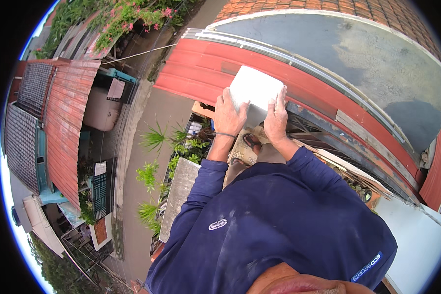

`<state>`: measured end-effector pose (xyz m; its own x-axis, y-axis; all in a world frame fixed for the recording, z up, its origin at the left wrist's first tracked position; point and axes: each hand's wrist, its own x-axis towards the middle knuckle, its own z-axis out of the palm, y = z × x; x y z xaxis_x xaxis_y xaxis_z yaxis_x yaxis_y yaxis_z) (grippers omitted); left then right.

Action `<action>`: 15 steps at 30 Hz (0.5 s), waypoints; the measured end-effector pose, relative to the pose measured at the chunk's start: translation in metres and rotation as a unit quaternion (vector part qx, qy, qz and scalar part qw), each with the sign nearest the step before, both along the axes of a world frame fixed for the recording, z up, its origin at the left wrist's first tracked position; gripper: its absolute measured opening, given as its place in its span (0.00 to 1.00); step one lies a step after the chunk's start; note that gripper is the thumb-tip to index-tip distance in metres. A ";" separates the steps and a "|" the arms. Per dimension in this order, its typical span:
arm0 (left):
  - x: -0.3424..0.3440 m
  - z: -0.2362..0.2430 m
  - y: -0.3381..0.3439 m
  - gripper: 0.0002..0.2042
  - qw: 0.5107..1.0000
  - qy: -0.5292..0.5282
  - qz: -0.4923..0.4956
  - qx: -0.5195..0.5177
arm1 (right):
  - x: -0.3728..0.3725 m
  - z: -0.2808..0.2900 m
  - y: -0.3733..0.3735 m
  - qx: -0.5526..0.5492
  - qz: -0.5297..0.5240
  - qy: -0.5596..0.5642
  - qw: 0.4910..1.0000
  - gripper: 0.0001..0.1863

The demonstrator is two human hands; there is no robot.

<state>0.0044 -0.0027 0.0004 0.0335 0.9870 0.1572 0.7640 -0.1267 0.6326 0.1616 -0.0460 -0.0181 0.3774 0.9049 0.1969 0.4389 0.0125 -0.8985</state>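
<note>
The left hand (229, 116) grips the left side of a white rectangular block (255, 89), and the right hand (276, 119) grips its right side; the block rests at the red roof's (201, 73) lower edge.

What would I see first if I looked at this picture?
First you would see a white block in the middle, held by the left hand and the right hand, one on each side. It rests against a red metal roof edge high above a street. Below are dark blue sleeves, and far down, green potted plants.
</note>
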 end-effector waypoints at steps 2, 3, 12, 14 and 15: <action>0.000 0.002 0.001 0.38 1.000 -0.003 0.000 0.000 | -0.004 0.003 -0.006 0.006 0.020 0.003 1.000 0.34; 0.000 0.004 0.002 0.38 1.000 -0.008 0.000 0.003 | -0.006 0.004 -0.008 0.016 0.032 -0.006 0.999 0.33; -0.001 0.004 0.001 0.38 1.000 -0.018 -0.002 0.012 | -0.004 -0.005 -0.007 -0.034 0.032 0.020 0.999 0.34; -0.001 0.003 0.001 0.38 1.000 -0.017 0.000 0.014 | -0.004 -0.004 -0.008 0.019 0.053 -0.005 0.998 0.34; -0.002 0.002 0.001 0.38 1.000 -0.017 0.000 0.011 | -0.004 -0.004 -0.008 -0.013 0.055 -0.013 0.998 0.35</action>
<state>0.0026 -0.0014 0.0025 0.0279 0.9833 0.1799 0.7425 -0.1409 0.6548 0.1573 -0.0543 -0.0218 0.2710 0.9453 0.1816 0.4586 0.0391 -0.8878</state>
